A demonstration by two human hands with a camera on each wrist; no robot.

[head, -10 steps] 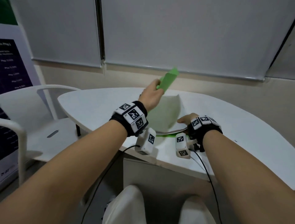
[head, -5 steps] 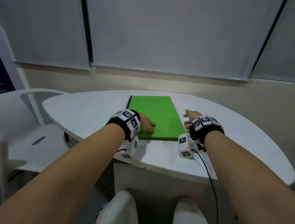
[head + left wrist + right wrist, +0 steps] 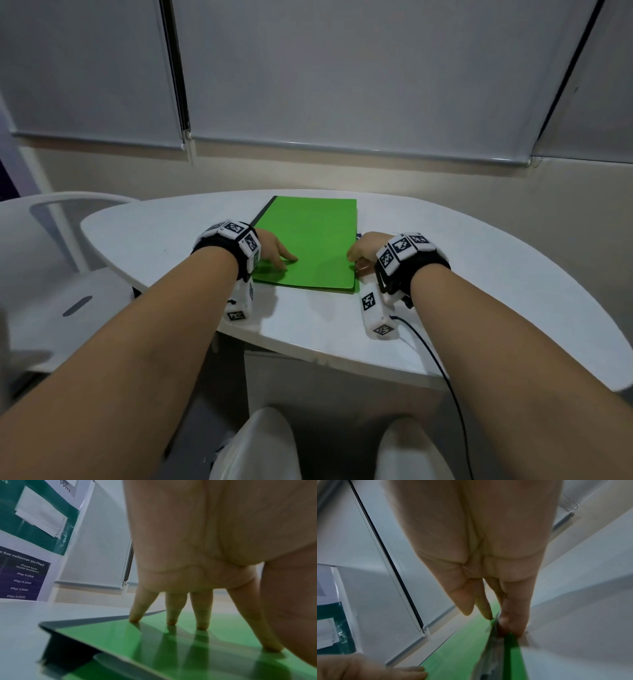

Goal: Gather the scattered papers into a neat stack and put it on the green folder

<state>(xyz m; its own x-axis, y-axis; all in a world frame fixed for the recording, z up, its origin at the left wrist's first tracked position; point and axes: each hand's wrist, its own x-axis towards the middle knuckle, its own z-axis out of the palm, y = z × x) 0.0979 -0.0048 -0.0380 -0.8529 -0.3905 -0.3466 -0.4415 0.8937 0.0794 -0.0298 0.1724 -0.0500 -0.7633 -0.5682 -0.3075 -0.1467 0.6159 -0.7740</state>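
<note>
Hands: left hand (image 3: pixel 274 251) lies on the green folder (image 3: pixel 308 240) with fingers (image 3: pixel 202 609) straight and spread, tips pressing the cover near its left, near corner; right hand (image 3: pixel 363 253) sits at the folder's right edge, index tip on the cover and the lower fingers curled against or under that edge. Whether it actually pinches the edge I cannot tell.
Tabletop: white and rounded (image 3: pixel 479 260), bearing the folder near its middle, long side running away from the person.
Green folder: closed and flat, dark spine along the left side; a thin green strip shows beyond the cover on the right, probably the back cover.
Papers: none lie loose on the tabletop; pale sheet edges (image 3: pixel 494 649) seem to show between the covers in the right wrist view, though blurred.
Handling, folder: judged light, thin, fairly stiff card with a glossy, slippery face; likely to slide on the smooth tabletop unless pressed flat.
Handling, papers: light, limp, prone to fanning; best held by pinching a long edge with both hands.
Where to take hold: the open right edge, thumb above and fingers beneath.
</note>
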